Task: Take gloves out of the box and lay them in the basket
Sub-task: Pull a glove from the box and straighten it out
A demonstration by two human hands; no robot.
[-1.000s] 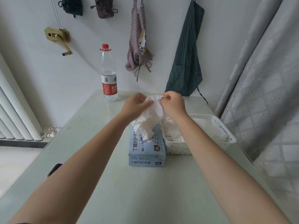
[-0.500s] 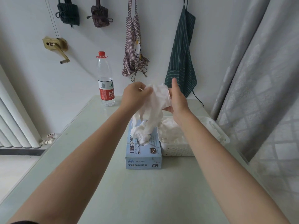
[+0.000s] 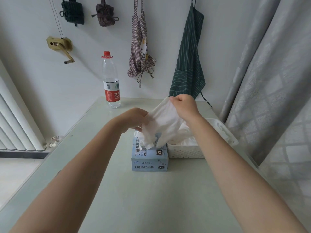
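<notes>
Your left hand (image 3: 134, 120) and right hand (image 3: 184, 105) both pinch a white glove (image 3: 163, 125), stretched above the box (image 3: 149, 157) beside the basket (image 3: 186, 151).

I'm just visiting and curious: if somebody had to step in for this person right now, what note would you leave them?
Left hand: closed on the lower left edge of a white glove.
Right hand: pinching the glove's upper corner; the glove is stretched between both hands, above the box and the basket's left end.
Glove box: on the table, more white material bunched at its opening.
Basket: touching the box's right side.
Done: some gloves already lie in the basket.
Left: lay this glove in the basket, then keep pulling more.
</notes>
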